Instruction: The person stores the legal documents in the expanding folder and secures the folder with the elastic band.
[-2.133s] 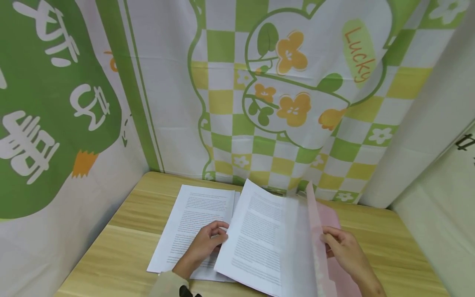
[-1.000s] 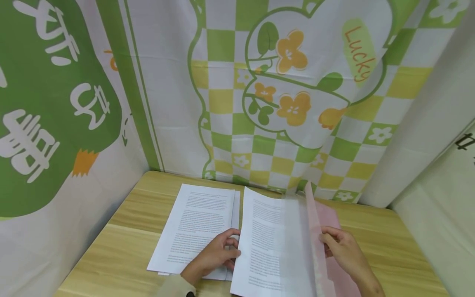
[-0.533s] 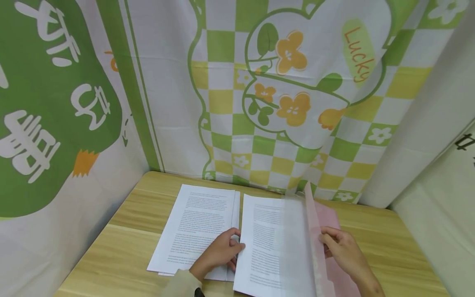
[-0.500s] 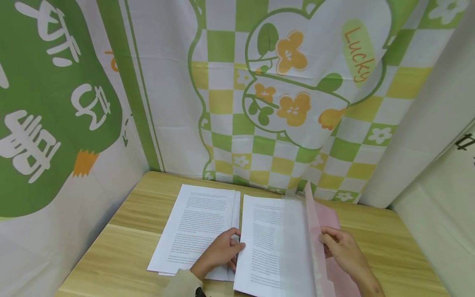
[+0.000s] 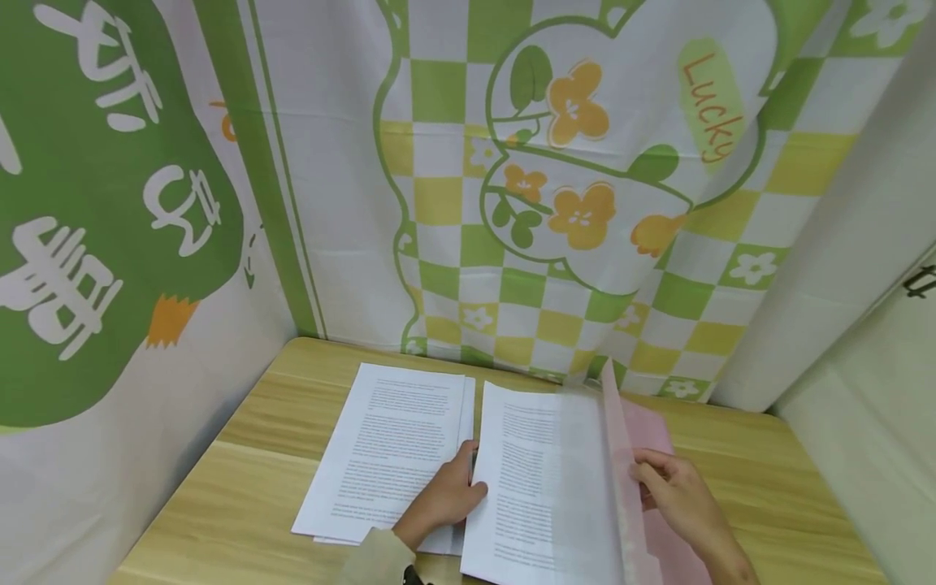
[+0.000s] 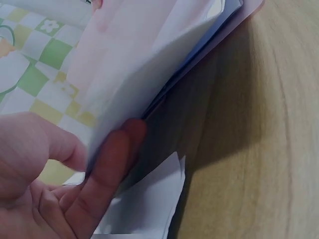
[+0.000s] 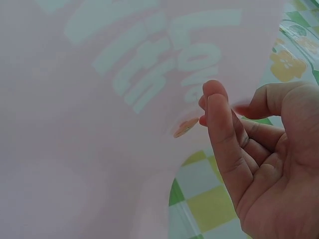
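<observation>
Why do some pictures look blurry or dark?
Left wrist view: a dark shadow lies on the wooden table below the lifted papers; right wrist view: the pink folder looks hazy, its pale letters soft-edged; head view: light is fairly even, but print on the left-hand stack is too small to read.

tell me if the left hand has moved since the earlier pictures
Yes: against the table, the left hand has moved right, toward the pink folder.

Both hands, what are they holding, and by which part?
Left hand: the papers partly inside the pink folder, by their left edge. Right hand: that folder's raised cover, by its edge.
</observation>
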